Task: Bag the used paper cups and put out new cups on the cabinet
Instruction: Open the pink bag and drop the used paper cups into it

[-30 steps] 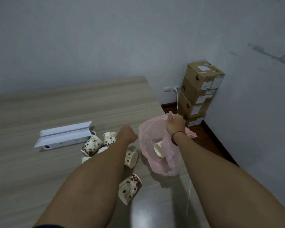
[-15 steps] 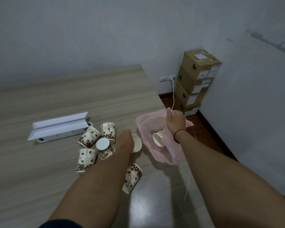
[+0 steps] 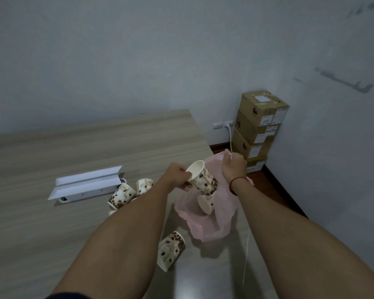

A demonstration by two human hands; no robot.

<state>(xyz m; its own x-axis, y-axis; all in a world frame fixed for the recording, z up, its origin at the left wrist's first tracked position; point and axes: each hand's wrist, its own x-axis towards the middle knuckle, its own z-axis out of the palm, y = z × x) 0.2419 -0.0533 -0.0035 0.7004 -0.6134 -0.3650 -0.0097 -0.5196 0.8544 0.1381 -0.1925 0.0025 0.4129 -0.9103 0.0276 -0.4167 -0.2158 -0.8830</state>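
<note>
My left hand (image 3: 177, 174) grips a used paper cup (image 3: 204, 178) with a coffee-bean print by its rim, tilted over the mouth of a pink plastic bag (image 3: 212, 221). My right hand (image 3: 234, 164) pinches the bag's upper edge and holds it up. One cup (image 3: 205, 203) lies inside the bag. More used cups stay on the wooden cabinet top (image 3: 52, 234): two (image 3: 122, 195) (image 3: 144, 186) beside my left forearm and one on its side (image 3: 171, 249) near the front. My forearm hides others.
A white folded box (image 3: 86, 185) lies on the cabinet top to the left of the cups. Stacked cardboard boxes (image 3: 259, 128) stand in the corner by a wall socket (image 3: 222, 125) with a white cable. Dark floor shows past the cabinet's right edge.
My left hand has picked a cup off the cabinet top and raised it to the bag's opening. My right hand keeps holding the bag. The camera has tilted upward.
</note>
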